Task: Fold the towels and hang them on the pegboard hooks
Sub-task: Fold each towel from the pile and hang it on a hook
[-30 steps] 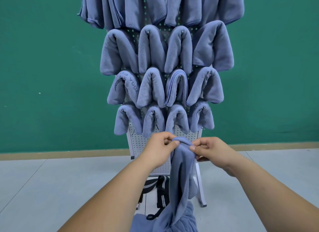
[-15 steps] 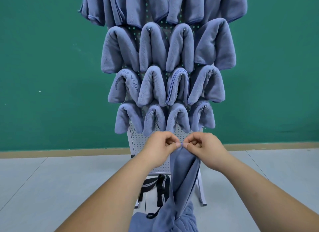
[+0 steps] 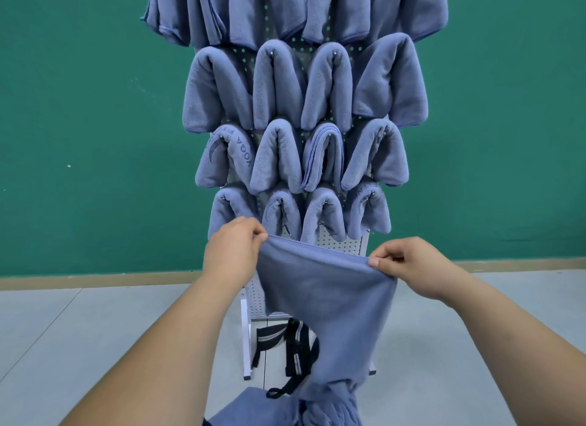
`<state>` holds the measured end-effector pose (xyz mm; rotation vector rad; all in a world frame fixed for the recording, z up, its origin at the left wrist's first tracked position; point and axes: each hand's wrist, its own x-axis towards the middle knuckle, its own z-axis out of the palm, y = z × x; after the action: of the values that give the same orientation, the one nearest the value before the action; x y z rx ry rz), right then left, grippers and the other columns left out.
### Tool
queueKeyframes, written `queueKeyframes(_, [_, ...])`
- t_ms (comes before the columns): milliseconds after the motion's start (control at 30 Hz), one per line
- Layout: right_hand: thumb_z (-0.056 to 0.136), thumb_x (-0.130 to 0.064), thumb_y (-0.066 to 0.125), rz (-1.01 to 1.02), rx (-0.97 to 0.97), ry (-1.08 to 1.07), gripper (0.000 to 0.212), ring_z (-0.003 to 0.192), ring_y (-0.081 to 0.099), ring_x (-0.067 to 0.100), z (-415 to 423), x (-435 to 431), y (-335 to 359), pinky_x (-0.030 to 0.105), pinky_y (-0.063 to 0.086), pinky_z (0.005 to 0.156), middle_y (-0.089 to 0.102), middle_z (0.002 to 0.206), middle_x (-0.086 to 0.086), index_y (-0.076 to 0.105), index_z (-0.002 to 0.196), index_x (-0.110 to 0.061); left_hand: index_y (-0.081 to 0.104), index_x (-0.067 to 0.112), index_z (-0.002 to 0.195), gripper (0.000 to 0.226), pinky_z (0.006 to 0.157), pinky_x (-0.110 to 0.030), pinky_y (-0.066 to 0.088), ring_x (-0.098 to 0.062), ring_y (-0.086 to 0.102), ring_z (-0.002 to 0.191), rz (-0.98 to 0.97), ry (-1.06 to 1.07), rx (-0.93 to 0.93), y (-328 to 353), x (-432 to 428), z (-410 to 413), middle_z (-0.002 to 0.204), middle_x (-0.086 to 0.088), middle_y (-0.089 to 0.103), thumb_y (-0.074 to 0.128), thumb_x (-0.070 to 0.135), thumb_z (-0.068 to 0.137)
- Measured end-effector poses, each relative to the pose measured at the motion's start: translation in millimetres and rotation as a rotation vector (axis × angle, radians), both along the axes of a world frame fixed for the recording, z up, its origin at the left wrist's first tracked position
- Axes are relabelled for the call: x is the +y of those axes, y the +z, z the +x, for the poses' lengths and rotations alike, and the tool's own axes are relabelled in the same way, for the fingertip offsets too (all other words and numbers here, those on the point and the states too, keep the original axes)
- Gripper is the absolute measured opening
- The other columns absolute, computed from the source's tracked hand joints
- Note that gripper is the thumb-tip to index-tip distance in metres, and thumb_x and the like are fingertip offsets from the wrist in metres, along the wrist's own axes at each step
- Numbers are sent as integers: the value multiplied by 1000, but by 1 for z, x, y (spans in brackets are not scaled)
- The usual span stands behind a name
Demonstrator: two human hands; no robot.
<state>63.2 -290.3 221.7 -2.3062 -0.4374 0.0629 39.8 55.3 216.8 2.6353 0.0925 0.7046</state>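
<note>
As my left hand (image 3: pixel 233 254) and right hand (image 3: pixel 409 267) pinch the towel (image 3: pixel 326 295), its tail bunches below them. A snag could yank it free.

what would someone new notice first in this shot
A tall white pegboard against the green wall is almost hidden by rows of folded blue-grey fleece towels draped over its hooks. Low in the centre, the left hand and right hand pinch the top edge of a loose blue-grey towel, stretched between them and hanging down.
</note>
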Motion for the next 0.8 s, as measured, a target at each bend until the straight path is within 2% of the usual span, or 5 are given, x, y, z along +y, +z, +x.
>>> queueKeyframes(133, [94,-37,76,-84,-28,-58,13,79,69,23,1,0,-7,41,57,80,76,79,-6,78,83,-31,67,32,88,10,75,-38,57,-19,66,86,-78,15,132,-7,0,-2,86,10,70,67,31,98])
queueKeyframes(200, [95,-35,75,-71,-56,-37,15,66,62,12,-1,12,-10,36,54,73,72,71,-10,76,81,-29,71,33,98,5,74,-31,55,-12,64,77,-231,-135,168,-7,-13,-6,79,10,68,73,31,95])
queueKeyframes(333, [96,-33,73,-7,-107,77,15,60,53,0,-12,47,-5,19,45,65,63,63,-18,72,81,-28,68,38,127,33,70,-23,49,-6,54,65,-331,-488,284,-5,-56,-13,82,-2,66,75,32,95])
queueKeyframes(533, [95,-29,74,-9,-130,68,11,60,52,1,-19,56,-4,15,43,60,63,63,-19,72,84,-30,75,25,93,8,63,-25,44,-4,50,60,-298,-473,282,-9,-79,-13,74,8,65,72,32,97])
queueKeyframes(800, [79,-24,63,-371,-311,-149,15,75,65,21,-13,41,-11,35,56,68,74,75,-8,76,86,-27,77,25,92,6,76,-19,50,-2,65,80,-269,-409,183,0,-66,-14,84,13,73,73,28,96])
